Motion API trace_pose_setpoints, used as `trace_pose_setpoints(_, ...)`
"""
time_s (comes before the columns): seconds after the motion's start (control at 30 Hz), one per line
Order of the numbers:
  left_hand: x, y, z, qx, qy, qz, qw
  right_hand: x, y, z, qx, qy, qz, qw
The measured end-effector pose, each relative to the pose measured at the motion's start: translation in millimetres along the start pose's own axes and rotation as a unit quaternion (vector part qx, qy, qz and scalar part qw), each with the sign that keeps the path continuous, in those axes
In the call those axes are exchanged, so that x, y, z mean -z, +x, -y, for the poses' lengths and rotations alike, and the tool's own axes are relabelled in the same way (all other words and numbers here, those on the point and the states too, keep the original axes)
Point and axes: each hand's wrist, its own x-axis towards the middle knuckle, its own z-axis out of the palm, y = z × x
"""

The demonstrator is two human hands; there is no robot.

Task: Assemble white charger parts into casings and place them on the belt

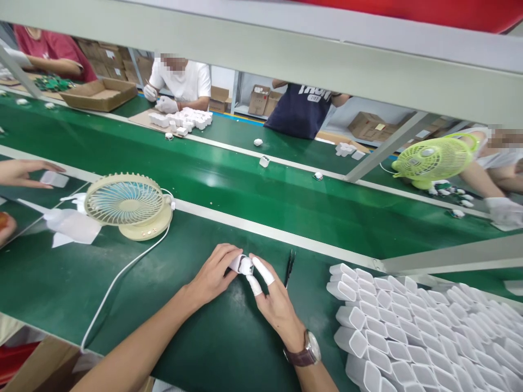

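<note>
My left hand point(215, 275) is closed around a small white plastic housing point(236, 263), its open end facing right. At that opening sits a rounded white part point(246, 265) with a dark edge. My right hand point(273, 305), with white finger cots on thumb and index finger, pinches this part from the right. Much of the housing is hidden by the left fingers. Just right of my right hand lies a thin black tool point(290, 267), perhaps tweezers. Many empty white housings point(402, 332) stand packed together at the right, open ends up.
A cream fan point(128, 204) with a white cable stands left, beside a white squeeze bottle point(67, 223). A neighbour's hand point(26, 173) is at far left. Beyond runs a green conveyor belt point(212, 182) with scattered parts. Co-workers sit opposite near a green fan point(435, 158). A shelf beam crosses above.
</note>
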Motion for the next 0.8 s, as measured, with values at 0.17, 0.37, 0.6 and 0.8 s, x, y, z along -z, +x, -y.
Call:
trace_pose_setpoints(0.17, -0.7, 0.1, -0.7, 0.0, 0.006, -0.002, 1.0, -1.9, -1.8, -2.2, 0.008, -0.013, -0.004, 1.0)
trace_pose_setpoints(0.37, -1.4, 0.7, -1.4, 0.004, 0.006, -0.008, 1.0, -2.7, -2.4, -1.7, 0.025, -0.016, -0.016, 0.999)
trace_pose_setpoints(0.6, -1.6, -0.6, -3.6, 0.008, -0.012, 0.006, 1.0, -0.5, 0.5, -1.5, 0.027, 0.002, 0.0, 1.0)
trace_pose_setpoints(0.8, 4.4, 1.2, -10.0, 0.046, -0.074, 0.05, 0.995, 1.1, 2.3, -3.0, -0.006, 0.022, -0.014, 1.0)
